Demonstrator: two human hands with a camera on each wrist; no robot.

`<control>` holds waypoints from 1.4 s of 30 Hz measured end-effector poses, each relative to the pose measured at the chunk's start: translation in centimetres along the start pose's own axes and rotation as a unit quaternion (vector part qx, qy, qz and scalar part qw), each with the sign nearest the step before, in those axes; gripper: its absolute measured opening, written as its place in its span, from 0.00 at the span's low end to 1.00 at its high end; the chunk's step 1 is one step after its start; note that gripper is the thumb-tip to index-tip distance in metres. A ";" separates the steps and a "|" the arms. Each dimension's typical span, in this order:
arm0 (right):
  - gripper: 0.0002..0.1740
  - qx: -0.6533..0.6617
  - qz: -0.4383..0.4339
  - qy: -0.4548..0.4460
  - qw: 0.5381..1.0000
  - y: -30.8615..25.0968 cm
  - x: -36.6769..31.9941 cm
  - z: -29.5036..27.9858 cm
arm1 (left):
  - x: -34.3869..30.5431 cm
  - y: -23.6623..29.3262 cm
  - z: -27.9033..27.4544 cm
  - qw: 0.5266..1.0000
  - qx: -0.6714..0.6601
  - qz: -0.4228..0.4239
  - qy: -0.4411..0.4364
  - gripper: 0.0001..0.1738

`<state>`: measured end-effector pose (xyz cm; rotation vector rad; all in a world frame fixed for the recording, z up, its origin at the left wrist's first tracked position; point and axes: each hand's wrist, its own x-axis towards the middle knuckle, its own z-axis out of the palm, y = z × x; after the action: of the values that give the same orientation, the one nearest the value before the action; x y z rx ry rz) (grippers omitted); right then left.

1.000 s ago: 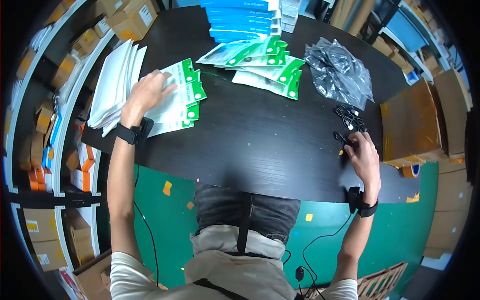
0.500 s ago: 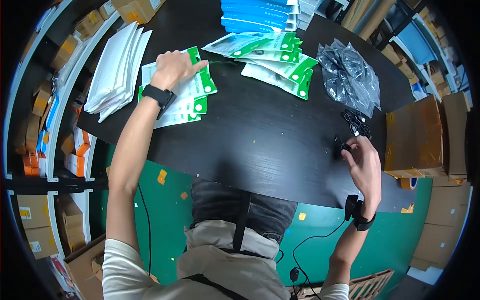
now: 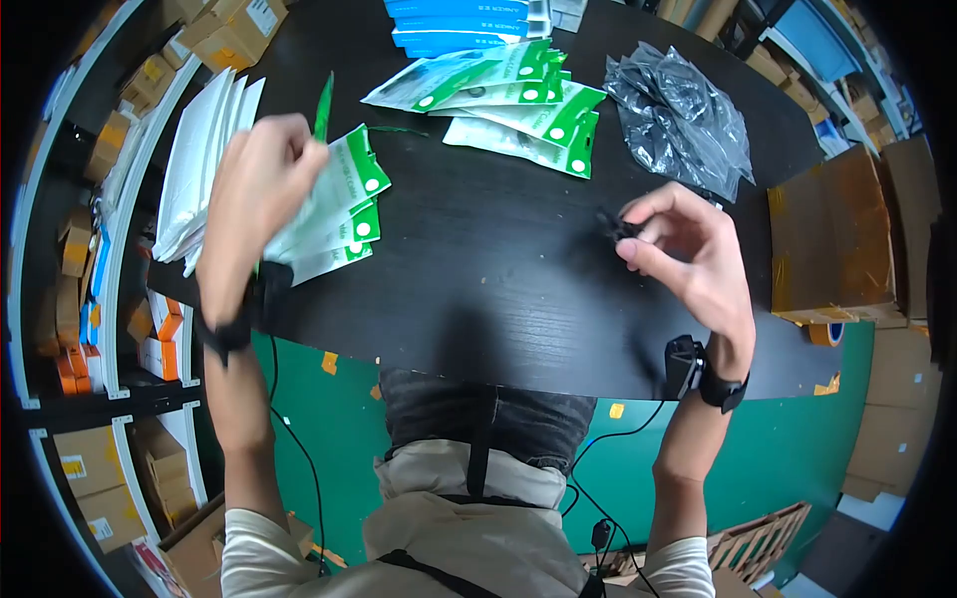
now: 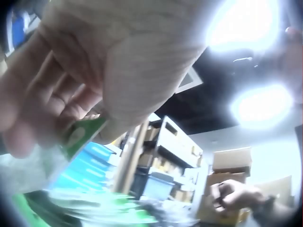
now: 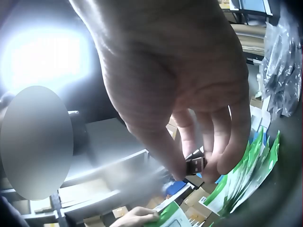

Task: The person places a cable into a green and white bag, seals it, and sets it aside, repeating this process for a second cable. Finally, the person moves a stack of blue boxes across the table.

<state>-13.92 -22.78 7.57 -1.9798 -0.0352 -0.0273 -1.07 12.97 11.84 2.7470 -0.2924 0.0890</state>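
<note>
Above the left pile of green-and-white cable pouches [image 3: 361, 227], my left hand [image 3: 249, 189] pinches one pouch, its green end [image 3: 325, 108] standing up edge-on. The left wrist view shows that pouch's green corner [image 4: 85, 136] between thumb and fingers, slightly blurred. My right hand [image 3: 698, 249] is raised over the right part of the table and holds a small black cable [image 3: 620, 227] between thumb and fingertips. In the right wrist view, the cable's USB plug [image 5: 196, 165] shows at the fingertips. Most of the cable is hidden by the hand.
White padded envelopes [image 3: 194, 164] lie at the far left. More pouches [image 3: 523, 145] lie mid-table before blue boxes [image 3: 459, 28]. A grey plastic bag [image 3: 678, 120] is at the back right. A cardboard box [image 3: 832, 239] and a tape roll [image 3: 825, 334] stand at the right edge.
My left hand has lifted a pouch off the left pile and drawn it back toward the body. My right hand has picked the black cable up from the table and moved inward with it.
</note>
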 end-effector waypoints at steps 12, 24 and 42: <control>0.09 0.191 0.052 -0.046 0.979 4.3 3.0 -0.4 | -2.5 8.4 12.1 0.920 -0.213 0.205 -0.257 0.14; 0.06 -0.046 0.064 -0.050 0.996 3.5 2.6 1.3 | 0.2 8.3 14.9 0.856 -0.291 0.132 -0.406 0.14; 0.06 -0.072 0.059 -0.015 0.996 3.2 2.8 2.0 | 1.0 7.3 15.8 0.750 -0.402 0.076 -0.520 0.17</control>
<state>-11.04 -22.13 3.93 -2.1227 0.0650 0.0793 -1.30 0.21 -0.09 1.6252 -0.6414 -1.2497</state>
